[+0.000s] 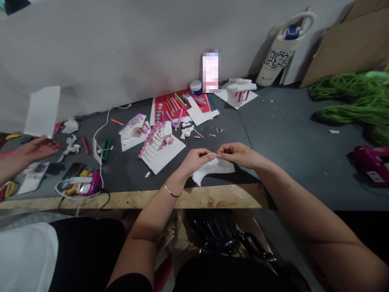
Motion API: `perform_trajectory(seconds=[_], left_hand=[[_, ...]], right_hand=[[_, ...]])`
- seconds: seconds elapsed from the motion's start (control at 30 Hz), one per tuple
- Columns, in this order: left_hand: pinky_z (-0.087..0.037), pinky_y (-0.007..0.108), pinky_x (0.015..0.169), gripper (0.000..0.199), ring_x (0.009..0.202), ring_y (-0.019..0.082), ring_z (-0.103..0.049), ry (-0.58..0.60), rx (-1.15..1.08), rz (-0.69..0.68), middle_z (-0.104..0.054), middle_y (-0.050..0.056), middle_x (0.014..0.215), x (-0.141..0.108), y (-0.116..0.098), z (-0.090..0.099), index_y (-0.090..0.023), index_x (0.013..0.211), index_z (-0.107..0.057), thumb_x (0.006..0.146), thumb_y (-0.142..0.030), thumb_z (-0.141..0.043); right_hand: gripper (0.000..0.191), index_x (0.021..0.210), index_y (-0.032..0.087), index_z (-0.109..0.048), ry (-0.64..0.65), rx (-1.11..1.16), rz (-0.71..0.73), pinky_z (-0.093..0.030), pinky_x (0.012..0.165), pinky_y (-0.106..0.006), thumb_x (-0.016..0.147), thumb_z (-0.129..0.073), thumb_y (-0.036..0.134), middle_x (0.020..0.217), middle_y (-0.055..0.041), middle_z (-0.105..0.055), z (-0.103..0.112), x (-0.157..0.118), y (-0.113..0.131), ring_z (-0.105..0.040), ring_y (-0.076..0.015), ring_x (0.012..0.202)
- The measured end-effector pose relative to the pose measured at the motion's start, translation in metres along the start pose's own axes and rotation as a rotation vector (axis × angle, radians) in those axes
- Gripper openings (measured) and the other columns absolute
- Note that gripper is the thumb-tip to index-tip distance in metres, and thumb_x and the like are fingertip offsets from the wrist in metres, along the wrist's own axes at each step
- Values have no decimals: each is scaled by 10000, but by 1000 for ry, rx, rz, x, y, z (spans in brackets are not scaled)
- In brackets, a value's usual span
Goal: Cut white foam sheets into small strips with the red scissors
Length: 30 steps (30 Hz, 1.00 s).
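Observation:
Near the table's front edge I hold a soft white sheet (209, 171), like tissue, between both hands. My left hand (197, 160), with a thin bracelet at the wrist, pinches its upper left part. Close beside it, my right hand (235, 155) grips the top edge with thumb and fingers. The sheet hangs down in loose folds below the fingertips. Just beyond my left hand stands a white model with pink rolled pieces (155, 140) on a white board. Crumpled white bits (187, 132) and small scraps lie behind my hands.
Colored markers (174, 106) lie on a red sheet. Behind are a lit phone (210, 72), a jar (196, 86) and another white model (240, 92). A bottle (278, 56), green yarn (349, 97) and a pink device (372, 164) are rightward. Another person's hand (39, 150) is at left.

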<state>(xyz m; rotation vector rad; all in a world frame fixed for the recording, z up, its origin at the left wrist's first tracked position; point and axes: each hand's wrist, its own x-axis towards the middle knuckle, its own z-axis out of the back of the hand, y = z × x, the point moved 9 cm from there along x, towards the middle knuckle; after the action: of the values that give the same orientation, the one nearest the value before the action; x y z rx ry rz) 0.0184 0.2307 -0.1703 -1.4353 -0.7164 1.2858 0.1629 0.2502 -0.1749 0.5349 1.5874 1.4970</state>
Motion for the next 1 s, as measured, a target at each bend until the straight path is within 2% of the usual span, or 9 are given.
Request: perform_trajectory(seconds=[0.1,0.23,0.37,0.47,0.57,0.73,0.83,0.93,1.0], left_hand=[[-316,280,642,450,664,115,-439,-62,-39,4,-572,-46,677,-2,2,3,-186,751,-709,667,-610,-835],[-321,269,611,418,615,107,-441,-89,-95,22,-570,-59,640,-3,7,3,-192,744,-688,682,-578,-834],[-350,264,631,350,631,112,-477,-115,-121,40,-588,-55,647,-7,15,3,-182,761,-715,715,-509,-831],[-369,268,660,304,652,115,-484,-115,-114,65,-593,-52,660,-10,21,4,-179,752,-715,761,-458,-833],[-390,271,703,307,690,121,-491,-129,-119,16,-595,-48,684,-13,18,7,-175,733,-714,765,-442,-861],[-402,277,755,389,743,134,-509,-168,-78,-115,-621,-37,723,-17,12,11,-179,710,-701,724,-512,-903],[-380,275,728,355,722,128,-492,-170,-62,-104,-603,-40,703,-19,18,12,-179,701,-684,773,-472,-870],[-405,272,705,288,694,122,-525,-197,-189,-6,-639,-27,727,-20,32,16,-172,778,-685,799,-378,-885],[-484,273,769,285,792,143,-648,-310,-388,9,-734,18,888,-20,35,26,-175,961,-699,799,-270,-913]], right_hand=[[489,855,223,-715,-17,-7,20,-346,623,-289,724,-840,676,725,20,-612,2,1,-1,-473,-127,669],[560,943,219,-705,-24,2,85,-415,655,-288,621,-934,615,820,5,-680,-1,0,1,-556,-142,727],[586,844,212,-710,-112,-102,89,-388,634,-301,685,-846,759,724,5,-641,4,-3,-4,-522,-149,675],[687,816,207,-739,-116,-142,51,-358,609,-298,667,-808,874,698,-7,-645,5,-3,-10,-513,-154,653],[751,769,211,-740,-117,-160,53,-365,604,-295,680,-738,957,673,-12,-632,4,-2,-8,-499,-156,645],[792,742,211,-716,-127,-195,39,-328,573,-289,643,-720,997,623,4,-573,-3,-2,-2,-452,-148,620],[783,773,205,-729,-100,-196,43,-315,565,-284,640,-743,976,660,-7,-611,-7,-3,1,-455,-141,619],[775,763,204,-735,-93,-211,44,-310,562,-283,663,-717,973,656,-13,-613,-6,-4,2,-462,-138,612],[762,760,208,-730,-81,-202,22,-299,550,-281,657,-728,963,636,-6,-595,-4,-5,-1,-450,-130,591]])
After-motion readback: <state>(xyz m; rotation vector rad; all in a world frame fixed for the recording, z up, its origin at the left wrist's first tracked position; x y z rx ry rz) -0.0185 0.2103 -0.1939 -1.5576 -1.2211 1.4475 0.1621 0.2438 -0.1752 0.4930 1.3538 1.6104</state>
